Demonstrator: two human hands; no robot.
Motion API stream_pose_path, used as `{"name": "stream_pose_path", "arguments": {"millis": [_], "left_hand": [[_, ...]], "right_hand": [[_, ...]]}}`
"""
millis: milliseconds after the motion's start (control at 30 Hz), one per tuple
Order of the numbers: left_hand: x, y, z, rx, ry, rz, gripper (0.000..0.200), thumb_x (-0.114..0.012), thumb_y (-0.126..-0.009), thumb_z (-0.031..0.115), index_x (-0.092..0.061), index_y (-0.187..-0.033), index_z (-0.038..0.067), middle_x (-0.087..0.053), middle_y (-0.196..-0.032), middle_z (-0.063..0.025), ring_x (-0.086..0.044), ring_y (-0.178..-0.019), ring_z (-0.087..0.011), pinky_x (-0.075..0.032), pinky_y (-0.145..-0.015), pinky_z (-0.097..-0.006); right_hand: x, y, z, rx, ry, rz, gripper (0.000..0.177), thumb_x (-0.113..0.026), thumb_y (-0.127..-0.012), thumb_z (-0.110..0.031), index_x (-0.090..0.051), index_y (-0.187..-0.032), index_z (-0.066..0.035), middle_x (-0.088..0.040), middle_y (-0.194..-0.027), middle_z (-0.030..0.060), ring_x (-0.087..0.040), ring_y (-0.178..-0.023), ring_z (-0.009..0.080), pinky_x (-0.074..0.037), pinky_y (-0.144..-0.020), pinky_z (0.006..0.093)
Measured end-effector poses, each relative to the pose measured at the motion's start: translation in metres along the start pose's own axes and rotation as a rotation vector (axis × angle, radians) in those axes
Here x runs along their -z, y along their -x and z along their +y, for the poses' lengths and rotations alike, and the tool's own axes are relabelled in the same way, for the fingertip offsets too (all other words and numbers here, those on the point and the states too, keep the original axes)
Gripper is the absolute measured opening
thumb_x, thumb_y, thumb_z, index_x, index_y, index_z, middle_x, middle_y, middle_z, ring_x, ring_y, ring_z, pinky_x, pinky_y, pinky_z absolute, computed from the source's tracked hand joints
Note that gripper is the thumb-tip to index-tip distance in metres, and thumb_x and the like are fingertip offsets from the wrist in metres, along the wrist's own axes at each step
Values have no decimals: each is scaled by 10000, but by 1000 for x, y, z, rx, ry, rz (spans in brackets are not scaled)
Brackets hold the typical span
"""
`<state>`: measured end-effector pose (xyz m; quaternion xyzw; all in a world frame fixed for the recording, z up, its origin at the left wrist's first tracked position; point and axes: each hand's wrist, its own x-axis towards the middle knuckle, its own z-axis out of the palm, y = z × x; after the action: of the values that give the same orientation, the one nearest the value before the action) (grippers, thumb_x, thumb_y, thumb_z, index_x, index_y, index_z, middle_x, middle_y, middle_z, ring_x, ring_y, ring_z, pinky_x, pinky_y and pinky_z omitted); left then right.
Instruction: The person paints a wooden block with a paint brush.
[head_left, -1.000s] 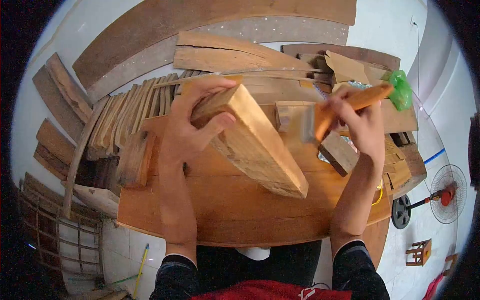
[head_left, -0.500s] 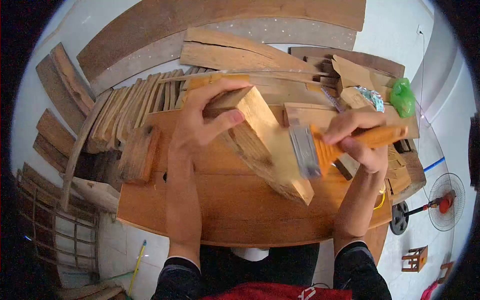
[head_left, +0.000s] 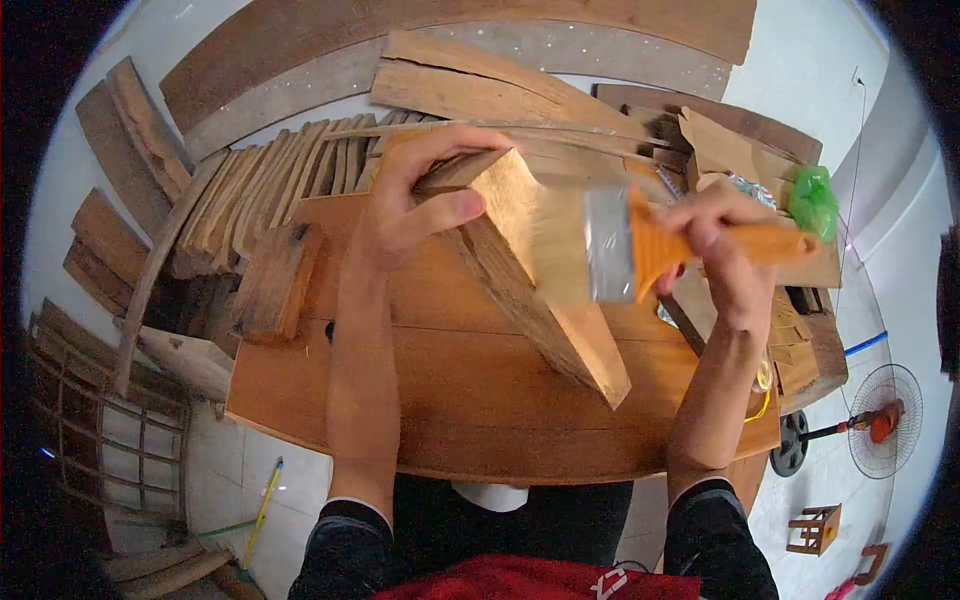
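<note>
My left hand (head_left: 425, 195) grips the upper end of a thick wooden block (head_left: 525, 290), thumb on its near side and fingers over the top. The block is tilted, its lower end pointing toward me and to the right, over the wooden table (head_left: 420, 420). In my right hand (head_left: 725, 235) is a wide paintbrush (head_left: 610, 245) with an orange handle, a metal ferrule and pale bristles. The bristles lie across the upper part of the block's light face and look smeared by motion.
A shorter wood piece (head_left: 275, 285) rests at the table's left. Behind stands a row of upright boards (head_left: 270, 190). Cardboard (head_left: 735, 145) and a green plastic bag (head_left: 812, 203) are at the back right. A fan (head_left: 885, 420) and a small stool (head_left: 815, 528) stand on the floor to the right.
The paintbrush has moved up along the block's face, from its lower part to its upper part, and its handle is now more level. My left hand keeps its grip on the block.
</note>
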<state>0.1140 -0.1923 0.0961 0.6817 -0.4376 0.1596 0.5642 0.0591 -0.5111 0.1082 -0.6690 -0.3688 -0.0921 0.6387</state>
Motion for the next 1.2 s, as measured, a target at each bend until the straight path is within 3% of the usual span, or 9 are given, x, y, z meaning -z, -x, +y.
{"name": "stream_pose_path", "arguments": {"millis": [100, 167, 333, 467, 800, 833, 933, 1133, 1200], "left_hand": [[1, 0, 11, 110, -12, -4, 603, -707, -742, 331, -666, -1262, 30, -698, -1115, -86, -628, -1023, -164, -465, -935, -296], [-4, 0, 4, 78, 32, 37, 623, -708, -729, 349, -668, -1258, 23, -701, -1116, -88, -635, -1030, -164, -466, -938, -290], [-8, 0, 4, 59, 50, 60, 629, -713, -722, 349, -669, -1251, 11, -703, -1138, -89, -644, -1058, -168, -463, -960, -283], [-7, 1, 4, 61, 77, 47, 612, -717, -729, 334, -669, -1244, 6, -705, -1159, -98, -643, -1096, -174, -460, -993, -296], [-12, -3, 23, 82, -62, -9, 468, -797, -811, 199, -675, -1230, 31, -704, -1189, -71, -637, -1119, -163, -479, -971, -292], [-17, -1, 30, 168, -107, 42, 645, -747, -760, 345, -624, -1283, -13, -683, -1189, -105, -620, -1140, -188, -448, -1024, -316], [-17, -4, 39, 177, -56, -24, 633, -745, -770, 336, -622, -1286, -9, -680, -1200, -107, -621, -1147, -191, -445, -1028, -315], [-22, -3, 42, 176, -91, 15, 502, -719, -856, 253, -626, -1281, 2, -678, -1208, -108, -618, -1168, -192, -442, -1038, -326], [-23, -4, 40, 174, -78, 56, 444, -735, -872, 225, -646, -1254, 19, -693, -1187, -102, -629, -1145, -179, -451, -1021, -313]], "right_hand": [[-35, -13, -10, 128, 63, 372, 242, -635, -925, -177, -690, -978, 52, -735, -896, 165, -658, -641, 165, -499, -536, 284], [-11, -6, -9, 106, 16, 62, 278, -651, -925, -207, -695, -1015, 53, -731, -875, 158, -670, -667, 166, -499, -541, 282], [-29, -8, -14, 201, 176, 351, 313, -639, -949, -192, -711, -1128, 55, -737, -909, 169, -667, -649, 162, -512, -549, 272], [-1, 2, -16, 151, 130, -55, 329, -650, -967, -233, -714, -1131, 45, -741, -951, 158, -669, -650, 156, -507, -574, 258], [-17, 5, -6, 237, 136, 347, 429, -640, -968, -372, -699, -1096, 33, -749, -975, 158, -709, -758, 198, -541, -590, 287], [-19, 4, -7, 237, 133, 374, 466, -635, -971, -404, -698, -1108, 37, -748, -1003, 160, -710, -759, 196, -532, -573, 276], [27, 17, -3, 184, 252, 79, 521, -600, -993, -458, -695, -1127, 36, -735, -1102, 155, -698, -730, 190, -507, -559, 261], [-17, 2, -7, 229, 197, 368, 440, -585, -999, -364, -703, -1126, 40, -737, -1066, 160, -682, -649, 185, -487, -524, 260], [-15, 3, -12, 239, 258, 174, 414, -586, -994, -341, -724, -1068, 42, -746, -935, 149, -670, -613, 173, -483, -514, 257]]}}
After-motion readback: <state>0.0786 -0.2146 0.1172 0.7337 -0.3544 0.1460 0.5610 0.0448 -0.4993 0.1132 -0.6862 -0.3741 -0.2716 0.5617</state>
